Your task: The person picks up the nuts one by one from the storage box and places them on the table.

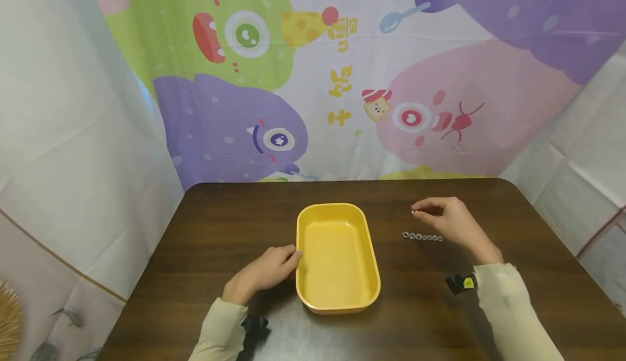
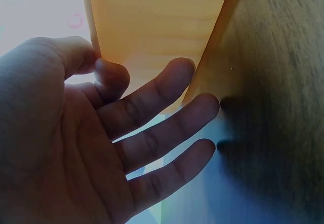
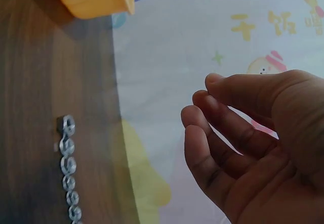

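Observation:
A yellow plastic tray (image 1: 337, 268) rests on the dark wooden table. My left hand (image 1: 268, 268) holds the tray's left rim between thumb and index finger; in the left wrist view the other fingers reach along the outer wall (image 2: 152, 26). Above the table to the right, my right hand (image 1: 452, 221) pinches a small shiny metal nut (image 1: 414, 212) between thumb and fingertips. The right wrist view hides that nut. Below this hand, several metal nuts (image 1: 423, 236) lie side by side in a row, also seen as a line of nuts (image 3: 68, 165) in the right wrist view.
The brown table (image 1: 235, 209) has rounded far corners. Behind it hangs a cartoon-printed cloth (image 1: 342, 149), with pale cloth at both sides. Black wrist camera mounts hang under the left sleeve (image 1: 222, 325) and right sleeve (image 1: 508, 301).

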`<state>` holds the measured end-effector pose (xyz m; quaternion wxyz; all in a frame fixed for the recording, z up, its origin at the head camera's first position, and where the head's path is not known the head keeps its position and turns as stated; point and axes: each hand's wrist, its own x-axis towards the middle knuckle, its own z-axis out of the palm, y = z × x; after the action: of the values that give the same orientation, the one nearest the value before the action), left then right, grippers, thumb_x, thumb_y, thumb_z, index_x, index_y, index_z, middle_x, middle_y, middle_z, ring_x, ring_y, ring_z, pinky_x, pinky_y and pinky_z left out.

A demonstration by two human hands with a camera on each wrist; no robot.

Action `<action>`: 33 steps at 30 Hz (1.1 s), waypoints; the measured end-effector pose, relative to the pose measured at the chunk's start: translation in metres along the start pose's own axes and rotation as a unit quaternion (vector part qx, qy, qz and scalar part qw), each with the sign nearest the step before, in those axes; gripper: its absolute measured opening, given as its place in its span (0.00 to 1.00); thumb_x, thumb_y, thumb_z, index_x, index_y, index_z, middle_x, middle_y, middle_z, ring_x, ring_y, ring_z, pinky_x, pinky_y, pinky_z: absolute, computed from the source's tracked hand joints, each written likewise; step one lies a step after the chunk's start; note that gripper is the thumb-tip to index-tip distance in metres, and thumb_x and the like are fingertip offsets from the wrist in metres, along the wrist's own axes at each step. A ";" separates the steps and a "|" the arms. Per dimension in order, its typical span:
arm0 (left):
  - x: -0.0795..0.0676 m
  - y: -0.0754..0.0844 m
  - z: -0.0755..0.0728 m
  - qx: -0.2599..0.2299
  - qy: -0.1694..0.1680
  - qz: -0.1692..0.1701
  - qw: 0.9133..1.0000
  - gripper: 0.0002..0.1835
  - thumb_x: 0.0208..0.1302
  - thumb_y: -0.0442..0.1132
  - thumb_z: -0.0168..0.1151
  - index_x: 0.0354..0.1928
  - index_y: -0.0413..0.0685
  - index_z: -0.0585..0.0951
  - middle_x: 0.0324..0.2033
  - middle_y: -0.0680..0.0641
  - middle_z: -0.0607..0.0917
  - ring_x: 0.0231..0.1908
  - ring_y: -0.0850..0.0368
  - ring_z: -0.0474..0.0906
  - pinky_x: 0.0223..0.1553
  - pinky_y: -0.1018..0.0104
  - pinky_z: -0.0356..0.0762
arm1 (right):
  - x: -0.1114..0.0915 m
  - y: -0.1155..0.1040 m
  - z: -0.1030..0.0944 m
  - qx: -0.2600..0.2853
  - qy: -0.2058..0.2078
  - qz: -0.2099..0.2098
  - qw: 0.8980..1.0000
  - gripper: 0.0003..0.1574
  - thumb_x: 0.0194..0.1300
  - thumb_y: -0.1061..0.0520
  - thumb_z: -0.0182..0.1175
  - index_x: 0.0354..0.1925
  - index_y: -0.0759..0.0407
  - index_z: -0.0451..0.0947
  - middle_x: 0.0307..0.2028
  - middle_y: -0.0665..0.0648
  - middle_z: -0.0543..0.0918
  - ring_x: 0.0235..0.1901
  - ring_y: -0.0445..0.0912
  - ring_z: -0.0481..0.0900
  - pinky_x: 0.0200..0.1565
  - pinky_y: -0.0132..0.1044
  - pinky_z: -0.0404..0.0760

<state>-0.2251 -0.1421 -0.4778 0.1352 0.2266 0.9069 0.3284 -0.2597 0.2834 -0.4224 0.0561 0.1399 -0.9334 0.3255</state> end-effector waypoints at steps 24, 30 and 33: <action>0.000 0.000 0.001 0.007 0.004 -0.003 1.000 0.17 0.83 0.45 0.45 0.33 0.50 0.76 0.24 0.54 0.76 0.24 0.61 0.71 0.29 0.65 0.70 | -0.025 0.045 0.025 -0.025 -0.033 -0.001 0.999 0.07 0.66 0.59 0.70 0.42 0.59 0.88 0.38 0.54 0.90 0.37 0.43 0.83 0.39 0.37 0.80; 0.001 -0.001 0.000 0.002 0.001 -0.002 1.000 0.17 0.83 0.46 0.44 0.34 0.50 0.76 0.24 0.54 0.77 0.24 0.60 0.71 0.30 0.65 0.70 | -0.030 0.055 0.021 -0.051 -0.038 -0.010 0.998 0.06 0.64 0.60 0.71 0.40 0.58 0.88 0.37 0.54 0.90 0.38 0.46 0.85 0.41 0.41 0.81; 0.001 -0.001 0.001 -0.001 -0.001 -0.001 1.000 0.17 0.83 0.46 0.44 0.34 0.50 0.76 0.25 0.54 0.77 0.25 0.60 0.71 0.31 0.64 0.70 | -0.033 0.061 0.020 -0.065 -0.037 -0.015 0.997 0.05 0.63 0.61 0.71 0.39 0.58 0.89 0.37 0.54 0.90 0.39 0.49 0.86 0.43 0.46 0.82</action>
<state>-0.2264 -0.1417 -0.4791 0.1372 0.2258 0.9066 0.3291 -0.2468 0.3240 -0.4808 0.0351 0.1620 -0.9518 0.2581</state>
